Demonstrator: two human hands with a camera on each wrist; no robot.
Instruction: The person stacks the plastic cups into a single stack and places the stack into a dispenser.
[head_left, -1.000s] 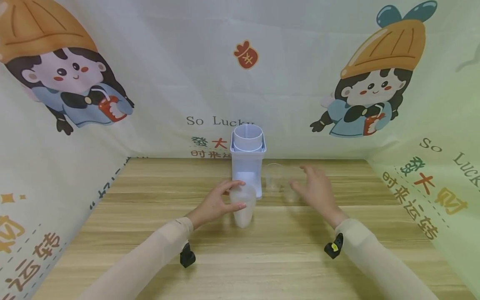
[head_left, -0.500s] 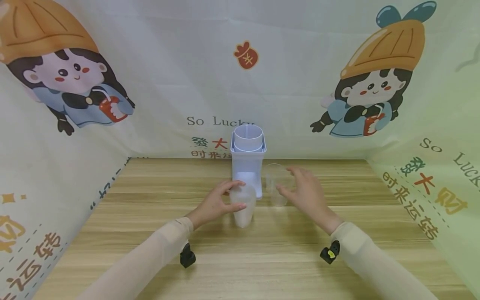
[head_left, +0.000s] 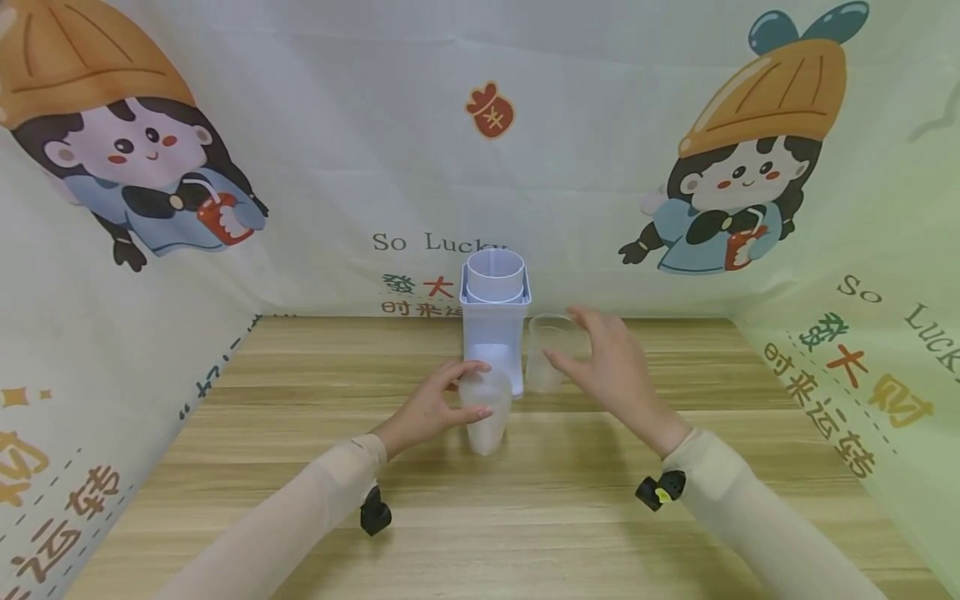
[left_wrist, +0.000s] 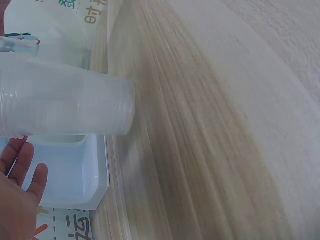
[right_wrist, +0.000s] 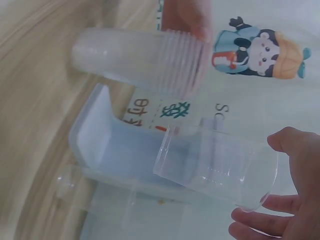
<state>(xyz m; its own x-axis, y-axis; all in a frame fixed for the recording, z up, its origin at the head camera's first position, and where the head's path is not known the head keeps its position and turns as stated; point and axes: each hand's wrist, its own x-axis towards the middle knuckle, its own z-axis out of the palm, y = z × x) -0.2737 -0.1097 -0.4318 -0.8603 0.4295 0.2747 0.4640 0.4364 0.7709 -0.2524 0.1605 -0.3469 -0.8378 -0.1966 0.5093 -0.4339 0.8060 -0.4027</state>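
My left hand (head_left: pixel 435 402) grips a stack of clear plastic cups (head_left: pixel 487 421) near its top, thumb on the near side. In the right wrist view this stack (right_wrist: pixel 135 60) shows several close rims. My right hand (head_left: pixel 611 371) pinches one clear plastic cup (right_wrist: pixel 215 167) by its rim, between thumb and fingers. A second single cup (right_wrist: pixel 95 192) stands on the table beside the pale plastic stand (head_left: pixel 493 325). In the head view the held cup overlaps the standing one, to the right of the stand. The left hand's stack is in front of the stand.
The pale stand carries a round open tube (head_left: pixel 496 279) at its top and is close to the back curtain (head_left: pixel 600 200). Printed curtain also encloses both sides of the wooden table (head_left: pixel 420 525). A small black camera hangs at each wrist.
My right hand has carried its cup left towards the stand, then up and slightly back, over the standing cup. The left hand and its stack stay in place.
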